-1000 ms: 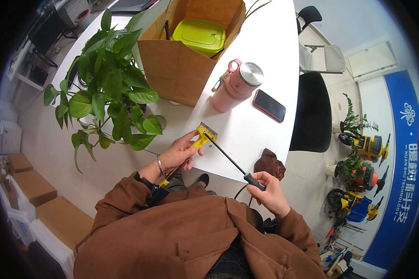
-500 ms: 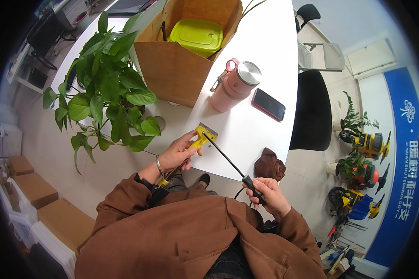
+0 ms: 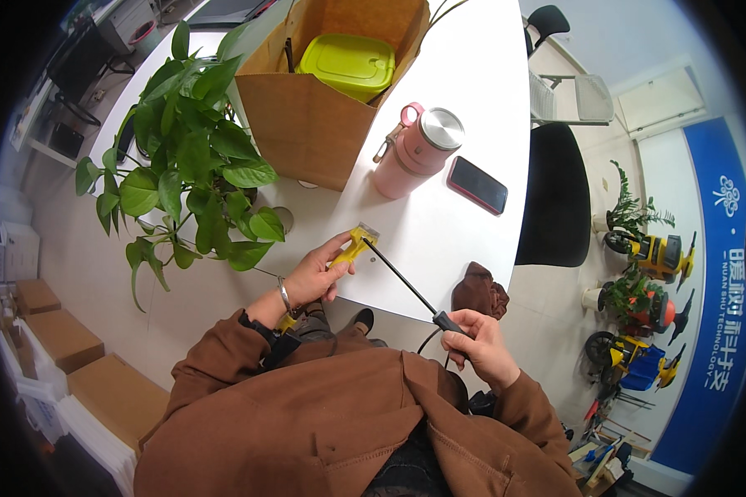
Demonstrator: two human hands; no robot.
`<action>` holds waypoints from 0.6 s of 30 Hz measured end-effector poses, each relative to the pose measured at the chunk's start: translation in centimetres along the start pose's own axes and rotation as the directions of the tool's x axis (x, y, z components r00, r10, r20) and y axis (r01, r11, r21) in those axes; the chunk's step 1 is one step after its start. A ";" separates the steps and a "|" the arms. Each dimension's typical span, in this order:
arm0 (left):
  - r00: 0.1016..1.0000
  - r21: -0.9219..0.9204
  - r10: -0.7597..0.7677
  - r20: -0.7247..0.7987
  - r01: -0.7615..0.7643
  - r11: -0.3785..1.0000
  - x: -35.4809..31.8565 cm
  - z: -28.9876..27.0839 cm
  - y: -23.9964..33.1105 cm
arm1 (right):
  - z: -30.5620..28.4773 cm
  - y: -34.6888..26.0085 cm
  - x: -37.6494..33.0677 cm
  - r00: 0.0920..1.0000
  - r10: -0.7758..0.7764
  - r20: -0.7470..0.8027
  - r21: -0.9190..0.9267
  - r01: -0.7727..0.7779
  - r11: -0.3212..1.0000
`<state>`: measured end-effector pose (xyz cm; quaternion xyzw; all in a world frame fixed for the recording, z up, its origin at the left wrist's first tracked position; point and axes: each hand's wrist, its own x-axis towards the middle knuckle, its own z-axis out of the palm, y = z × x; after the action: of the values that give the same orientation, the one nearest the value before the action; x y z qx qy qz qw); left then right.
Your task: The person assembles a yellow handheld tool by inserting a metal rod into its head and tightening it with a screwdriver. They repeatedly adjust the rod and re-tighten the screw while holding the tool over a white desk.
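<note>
My left hand (image 3: 313, 273) is closed around a yellow scraper (image 3: 354, 248) with a metal blade end, held up near the table's front edge. My right hand (image 3: 481, 346) grips the dark handle of a long screwdriver (image 3: 400, 277). Its shaft slants up to the left, and the tip meets the scraper's head close to the blade. Whether it sits in a screw is too small to tell. A brown crumpled cloth (image 3: 480, 290) lies on the table corner just beyond my right hand.
On the white table (image 3: 481, 79) stand a pink tumbler (image 3: 408, 161), a phone (image 3: 477, 185) and a brown paper bag (image 3: 307, 124) holding a lime-green lidded box (image 3: 348, 62). A leafy potted plant (image 3: 195, 157) spreads at the left. A black chair (image 3: 553, 199) is at the right.
The fingers of my right hand have shifted their hold on the screwdriver handle. The scraper has turned slightly in my left hand, and the tip stays on it.
</note>
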<state>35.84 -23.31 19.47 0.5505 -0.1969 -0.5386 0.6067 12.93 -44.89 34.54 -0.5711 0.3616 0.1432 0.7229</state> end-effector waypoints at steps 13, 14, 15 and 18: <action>0.997 -0.202 -0.063 0.050 0.072 0.977 0.0 0.4 1.1 | 2.2 -1.7 -1.1 0.613 -0.743 0.268 -0.947 0.308 -0.088; 0.997 -0.214 -0.062 0.051 0.071 0.974 0.0 0.5 1.1 | 2.2 -2.0 -1.2 0.596 -0.746 0.297 -0.943 0.308 -0.129; 0.997 -0.229 -0.057 0.053 0.068 0.971 0.0 0.5 1.1 | 2.2 -2.2 -1.2 0.584 -0.746 0.320 -0.939 0.303 -0.165; 0.998 -0.270 -0.034 0.052 0.047 0.962 0.1 0.6 1.1 | 2.2 -2.6 -1.2 0.569 -0.738 0.362 -0.929 0.283 -0.238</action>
<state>35.86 -23.85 20.54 0.4533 -0.1243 -0.5857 0.6603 14.53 -43.42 37.44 -0.9948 -0.0009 -0.0873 0.0518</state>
